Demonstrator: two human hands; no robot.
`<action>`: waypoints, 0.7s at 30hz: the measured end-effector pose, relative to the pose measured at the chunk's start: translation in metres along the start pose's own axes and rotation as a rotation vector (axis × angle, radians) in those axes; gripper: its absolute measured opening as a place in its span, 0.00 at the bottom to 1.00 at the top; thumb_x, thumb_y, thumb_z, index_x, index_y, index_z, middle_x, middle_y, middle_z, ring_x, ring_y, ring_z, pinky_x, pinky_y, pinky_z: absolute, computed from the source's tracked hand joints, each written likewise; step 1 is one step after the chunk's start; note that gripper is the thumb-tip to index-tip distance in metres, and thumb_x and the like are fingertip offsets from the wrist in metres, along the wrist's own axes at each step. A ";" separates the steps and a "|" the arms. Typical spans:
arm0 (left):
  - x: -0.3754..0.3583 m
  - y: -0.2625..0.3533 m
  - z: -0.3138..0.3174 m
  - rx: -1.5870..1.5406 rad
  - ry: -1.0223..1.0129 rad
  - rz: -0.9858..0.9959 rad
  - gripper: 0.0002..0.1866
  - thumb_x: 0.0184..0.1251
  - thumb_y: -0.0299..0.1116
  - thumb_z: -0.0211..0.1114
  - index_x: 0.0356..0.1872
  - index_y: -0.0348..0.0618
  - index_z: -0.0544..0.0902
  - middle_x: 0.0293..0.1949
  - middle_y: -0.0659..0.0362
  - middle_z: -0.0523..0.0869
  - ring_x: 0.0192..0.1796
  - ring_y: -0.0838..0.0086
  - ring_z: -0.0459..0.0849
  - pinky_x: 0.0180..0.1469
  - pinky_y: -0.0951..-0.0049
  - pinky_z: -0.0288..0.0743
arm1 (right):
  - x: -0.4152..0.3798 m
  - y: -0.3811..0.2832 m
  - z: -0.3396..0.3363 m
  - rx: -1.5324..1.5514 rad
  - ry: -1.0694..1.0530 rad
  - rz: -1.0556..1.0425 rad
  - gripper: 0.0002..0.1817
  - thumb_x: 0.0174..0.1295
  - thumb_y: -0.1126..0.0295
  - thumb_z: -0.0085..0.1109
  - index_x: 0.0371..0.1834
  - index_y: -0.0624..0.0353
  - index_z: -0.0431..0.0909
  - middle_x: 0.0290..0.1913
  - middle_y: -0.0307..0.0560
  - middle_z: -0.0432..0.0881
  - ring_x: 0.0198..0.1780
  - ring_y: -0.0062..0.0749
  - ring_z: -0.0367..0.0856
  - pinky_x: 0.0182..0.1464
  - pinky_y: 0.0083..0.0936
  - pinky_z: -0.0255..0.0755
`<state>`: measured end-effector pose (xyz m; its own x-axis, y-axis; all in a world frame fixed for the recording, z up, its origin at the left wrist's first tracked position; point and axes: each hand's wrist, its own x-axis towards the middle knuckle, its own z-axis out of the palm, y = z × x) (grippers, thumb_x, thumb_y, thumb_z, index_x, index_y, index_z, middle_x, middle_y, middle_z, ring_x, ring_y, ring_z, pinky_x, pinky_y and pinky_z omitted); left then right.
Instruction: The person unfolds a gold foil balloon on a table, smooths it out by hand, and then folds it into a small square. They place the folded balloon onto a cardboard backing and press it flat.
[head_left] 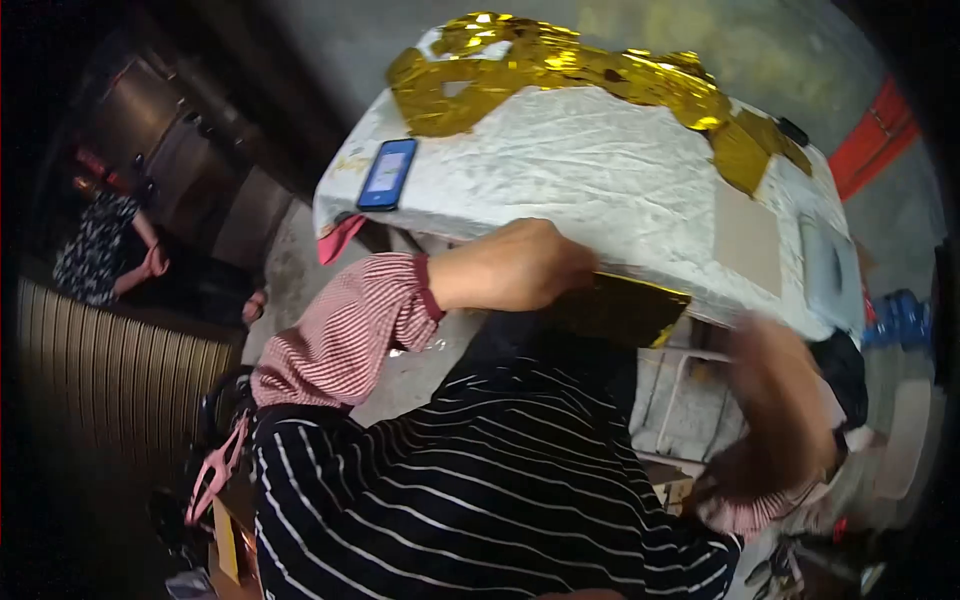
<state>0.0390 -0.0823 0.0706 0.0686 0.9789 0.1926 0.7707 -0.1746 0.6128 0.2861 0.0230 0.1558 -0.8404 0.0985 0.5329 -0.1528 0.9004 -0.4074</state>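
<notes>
My left hand (530, 262) is closed on the left end of a dark gold foil sheet (640, 305). The sheet hangs over my lap at the table's near edge. Off to the right of it, my right hand (772, 385) is smeared by motion, so its fingers cannot be made out. More gold foil (560, 65), shiny and crumpled, stretches along the far side of the white-covered table (560, 160). A flat beige rectangular piece (747, 238) lies on the table's right part.
A phone (387, 175) with a lit screen lies at the table's left. A clear plastic thing (830, 272) is at the right edge. Pink cloth (340, 238) hangs at the left corner. Another person (110, 240) sits far left, near a ribbed brown panel (120, 375).
</notes>
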 end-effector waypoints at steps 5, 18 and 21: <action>0.044 -0.003 -0.019 0.113 -0.214 0.016 0.05 0.63 0.29 0.59 0.36 0.42 0.82 0.27 0.46 0.82 0.31 0.48 0.80 0.33 0.56 0.74 | 0.014 0.085 0.060 -0.062 -0.050 0.152 0.17 0.56 0.76 0.65 0.50 0.65 0.80 0.35 0.55 0.84 0.34 0.56 0.81 0.40 0.39 0.76; 0.062 -0.060 0.100 -1.240 0.228 -0.134 0.26 0.78 0.43 0.51 0.67 0.33 0.66 0.62 0.51 0.77 0.62 0.64 0.78 0.64 0.66 0.73 | -0.008 0.184 0.132 1.105 0.440 0.935 0.07 0.69 0.75 0.56 0.41 0.66 0.82 0.32 0.36 0.84 0.31 0.15 0.78 0.35 0.15 0.72; 0.074 -0.069 0.108 -1.167 0.292 -0.297 0.25 0.76 0.41 0.56 0.65 0.34 0.68 0.59 0.53 0.80 0.58 0.63 0.81 0.60 0.64 0.76 | -0.004 0.185 0.140 1.141 0.449 0.922 0.07 0.70 0.73 0.56 0.42 0.65 0.81 0.31 0.34 0.83 0.29 0.11 0.75 0.31 0.11 0.67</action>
<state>0.0596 0.0138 -0.0402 -0.2718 0.9624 0.0012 -0.3030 -0.0867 0.9490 0.1885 0.1302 -0.0258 -0.6742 0.7272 -0.1286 -0.1648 -0.3179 -0.9337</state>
